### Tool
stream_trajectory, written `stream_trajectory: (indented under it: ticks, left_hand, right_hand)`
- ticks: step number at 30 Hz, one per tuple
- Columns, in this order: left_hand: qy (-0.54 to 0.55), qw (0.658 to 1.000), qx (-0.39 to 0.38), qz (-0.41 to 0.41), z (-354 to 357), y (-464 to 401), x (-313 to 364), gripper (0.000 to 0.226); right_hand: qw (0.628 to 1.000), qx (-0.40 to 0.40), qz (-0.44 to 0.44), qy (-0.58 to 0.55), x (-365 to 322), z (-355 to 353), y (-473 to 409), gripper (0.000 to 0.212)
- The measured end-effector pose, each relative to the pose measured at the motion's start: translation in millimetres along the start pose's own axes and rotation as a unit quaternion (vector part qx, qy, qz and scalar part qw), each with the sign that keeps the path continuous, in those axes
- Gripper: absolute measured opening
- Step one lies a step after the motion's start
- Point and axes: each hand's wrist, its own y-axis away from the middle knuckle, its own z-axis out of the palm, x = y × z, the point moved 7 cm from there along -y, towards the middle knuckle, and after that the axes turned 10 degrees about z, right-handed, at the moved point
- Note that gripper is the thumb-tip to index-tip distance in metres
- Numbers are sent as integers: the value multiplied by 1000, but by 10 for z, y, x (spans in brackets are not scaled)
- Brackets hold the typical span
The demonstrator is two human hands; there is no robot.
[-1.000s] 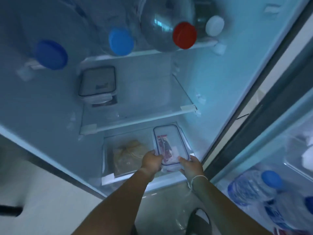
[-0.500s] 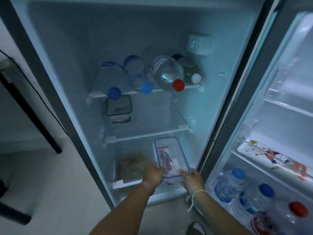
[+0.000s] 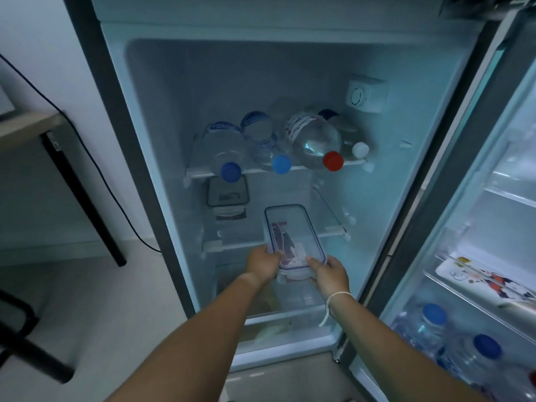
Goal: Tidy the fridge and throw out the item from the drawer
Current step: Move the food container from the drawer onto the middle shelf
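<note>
Hands hold one thing between them: the left hand (image 3: 262, 262) grips the near left corner of a clear container (image 3: 293, 237) with a blue-rimmed lid, and the right hand (image 3: 329, 271) grips its near right corner, fingers curled under the end. Red-and-white packaging shows through the lid. A white cord is tied round the right wrist (image 3: 338, 295).

A second ago the container sat low at the front of the bottom drawer (image 3: 290, 311); half a second ago it had started up, and now it is clear of the drawer, level with the front edge of the lower glass shelf (image 3: 330, 230), its far end pointing to 12 o'clock over that shelf. The head has pulled back too, so much more of the fridge (image 3: 179, 91) shows than before.

At 11 o'clock from the container a dark-lidded box (image 3: 227, 194) rests on the lower shelf, where it was earlier. Bottles (image 3: 310, 143) lie on their sides on the upper shelf, caps toward the camera, in the same order: blue, blue, red, white. At 3 o'clock the open door (image 3: 464, 198) carries more blue-capped bottles (image 3: 429, 323) in its lowest rack
</note>
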Motion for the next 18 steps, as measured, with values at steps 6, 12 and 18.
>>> stream_trajectory:
  ticks: [6,12,18]
  left_hand:
    - [1,1000,10,-29,-121,-369,18,34]
    - [-16,999,1,-50,-126,-765,11,27]
    - [-107,994,-22,-15,-166,-1018,23,34]
  right_hand:
    - [1000,-9,-24,15,-169,234,-287,61]
    - [991,-12,-107,74,-310,400,-469,77]
    - [957,4,-212,198,-326,563,-580,77]
